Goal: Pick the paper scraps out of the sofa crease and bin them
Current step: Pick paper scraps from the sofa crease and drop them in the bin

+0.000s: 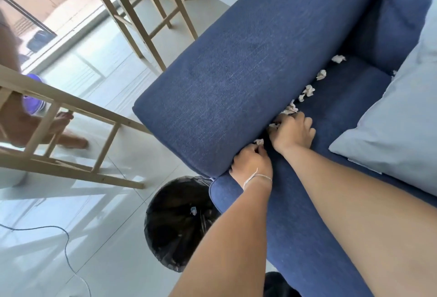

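Observation:
White crumpled paper scraps (308, 90) lie in a row along the crease between the blue sofa's armrest (236, 72) and its seat (338, 107). My left hand (251, 163) is at the near end of the crease, its fingers pinched on a small scrap (259, 141). My right hand (293, 132) is a little farther along, fingers curled down into the crease over scraps (290, 108); whether it grips any is hidden. A black-lined bin (175, 225) stands on the floor below the armrest, with a scrap (194, 210) inside.
A light blue cushion (392, 119) rests on the seat to the right. Wooden stools (142, 13) stand on the pale tiled floor to the left, and another person's foot (73, 142) shows under one. A thin cable (67, 254) runs across the floor.

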`<state>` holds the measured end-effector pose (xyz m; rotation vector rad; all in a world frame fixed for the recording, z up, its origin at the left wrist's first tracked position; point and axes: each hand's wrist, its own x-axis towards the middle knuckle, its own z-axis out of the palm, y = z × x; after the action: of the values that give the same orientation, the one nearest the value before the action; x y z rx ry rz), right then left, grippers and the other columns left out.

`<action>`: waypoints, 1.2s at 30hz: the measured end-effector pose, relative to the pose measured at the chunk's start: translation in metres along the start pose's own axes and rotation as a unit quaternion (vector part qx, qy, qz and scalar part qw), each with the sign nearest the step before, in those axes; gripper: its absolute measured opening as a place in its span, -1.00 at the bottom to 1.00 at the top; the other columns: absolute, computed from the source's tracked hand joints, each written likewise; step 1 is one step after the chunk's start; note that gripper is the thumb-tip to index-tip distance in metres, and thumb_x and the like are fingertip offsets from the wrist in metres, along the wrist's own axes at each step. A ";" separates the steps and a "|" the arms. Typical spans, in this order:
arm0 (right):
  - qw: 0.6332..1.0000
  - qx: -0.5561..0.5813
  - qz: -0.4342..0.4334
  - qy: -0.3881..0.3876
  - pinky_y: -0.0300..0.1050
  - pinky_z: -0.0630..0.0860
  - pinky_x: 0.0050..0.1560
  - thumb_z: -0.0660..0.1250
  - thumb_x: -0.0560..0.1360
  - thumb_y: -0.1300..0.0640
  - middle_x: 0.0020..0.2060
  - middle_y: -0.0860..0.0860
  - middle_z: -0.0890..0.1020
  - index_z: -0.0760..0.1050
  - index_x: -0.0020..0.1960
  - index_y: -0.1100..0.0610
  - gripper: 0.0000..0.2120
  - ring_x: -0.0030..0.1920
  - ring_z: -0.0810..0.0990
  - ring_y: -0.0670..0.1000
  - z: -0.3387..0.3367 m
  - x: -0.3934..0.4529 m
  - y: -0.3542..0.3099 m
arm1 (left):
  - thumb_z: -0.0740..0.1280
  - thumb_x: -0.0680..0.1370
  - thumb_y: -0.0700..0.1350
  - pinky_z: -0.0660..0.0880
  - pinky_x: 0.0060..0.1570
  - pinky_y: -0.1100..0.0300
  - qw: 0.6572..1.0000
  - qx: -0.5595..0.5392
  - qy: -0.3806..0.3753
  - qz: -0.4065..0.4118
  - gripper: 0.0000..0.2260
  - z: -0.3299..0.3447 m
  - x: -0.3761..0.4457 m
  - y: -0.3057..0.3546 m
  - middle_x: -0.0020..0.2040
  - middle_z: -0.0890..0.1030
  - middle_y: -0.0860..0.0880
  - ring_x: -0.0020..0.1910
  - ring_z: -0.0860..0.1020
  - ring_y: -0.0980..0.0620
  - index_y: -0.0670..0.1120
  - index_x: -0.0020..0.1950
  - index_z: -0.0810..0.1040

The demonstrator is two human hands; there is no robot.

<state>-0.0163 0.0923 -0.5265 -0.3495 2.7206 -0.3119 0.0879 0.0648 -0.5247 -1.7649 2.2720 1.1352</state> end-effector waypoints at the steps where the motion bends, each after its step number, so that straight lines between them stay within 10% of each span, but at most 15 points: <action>1: 1.000 -0.012 0.001 -0.006 0.07 0.30 0.22 0.33 0.49 -0.04 0.24 0.11 0.43 0.63 0.10 -0.03 -0.77 0.24 0.34 0.21 0.000 0.000 0.000 | 0.27 0.56 0.12 0.53 0.04 0.03 1.000 -0.012 0.003 0.009 -0.77 -0.001 0.000 -0.001 -0.06 0.71 -0.03 0.00 0.61 -0.16 0.08 -0.04 0.68; 11: 0.991 0.070 -0.106 0.038 0.19 0.34 0.32 0.47 0.46 0.10 0.23 0.14 0.49 0.66 -0.02 0.12 -0.86 0.20 0.42 0.25 0.021 -0.121 0.013 | 0.35 0.59 0.03 0.52 -0.07 0.09 0.982 -0.048 -0.119 0.141 -0.79 -0.082 -0.035 -0.102 -0.19 0.67 -0.05 -0.16 0.62 -0.05 -0.08 -0.09 0.63; 20: 0.956 0.070 -0.274 -0.077 0.05 0.51 0.01 0.42 0.50 0.09 0.00 0.01 0.47 0.63 0.02 0.06 -0.89 0.03 0.49 0.12 0.060 -0.258 -0.052 | 0.27 0.61 0.18 0.51 0.16 0.09 0.996 0.066 -0.060 -0.013 -0.70 -0.189 -0.047 -0.274 0.10 0.44 0.08 0.01 0.55 0.02 0.01 0.06 0.66; 36: 0.964 0.038 -0.225 -0.140 0.04 0.51 0.13 0.28 0.56 0.02 0.06 -0.04 0.46 0.59 0.15 0.01 -0.78 0.14 0.46 0.04 0.104 -0.270 -0.110 | 0.32 0.57 0.01 0.48 0.23 0.01 0.997 0.055 -0.052 0.009 -0.76 -0.204 -0.023 -0.297 0.21 0.50 -0.03 0.15 0.55 -0.09 0.00 0.18 0.66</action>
<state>0.2888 0.0472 -0.5007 -0.9176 2.3216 -0.4497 0.4281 -0.0561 -0.5170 -1.6093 2.2483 1.0558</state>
